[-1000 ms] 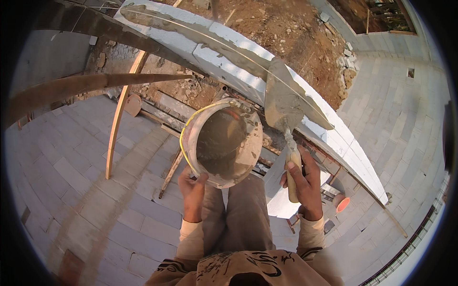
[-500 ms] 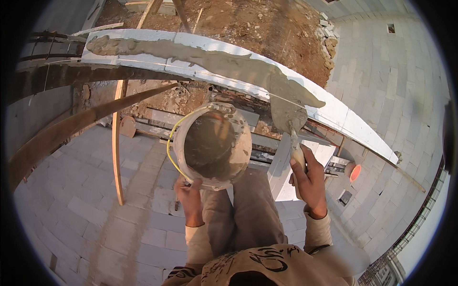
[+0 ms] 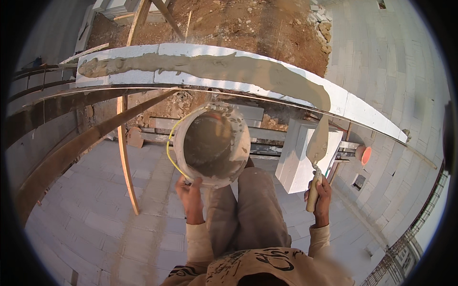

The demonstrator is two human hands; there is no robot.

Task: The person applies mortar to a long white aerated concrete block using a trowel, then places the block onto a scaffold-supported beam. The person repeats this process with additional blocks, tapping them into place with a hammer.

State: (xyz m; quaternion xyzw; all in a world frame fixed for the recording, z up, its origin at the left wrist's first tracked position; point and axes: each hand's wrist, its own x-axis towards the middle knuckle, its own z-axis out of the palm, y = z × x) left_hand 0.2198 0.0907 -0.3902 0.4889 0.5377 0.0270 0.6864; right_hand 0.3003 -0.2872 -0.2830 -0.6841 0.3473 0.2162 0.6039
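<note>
Left hand (image 3: 192, 198) grips a bucket (image 3: 241, 150); right hand (image 3: 324, 194) grips a trowel (image 3: 318, 148). A slipping left grip could spill the mortar (image 3: 206, 150).

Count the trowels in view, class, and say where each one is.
1: the trowel is in the person's right grip, seen against the white blocks. Others could be hidden behind the bucket.
</note>
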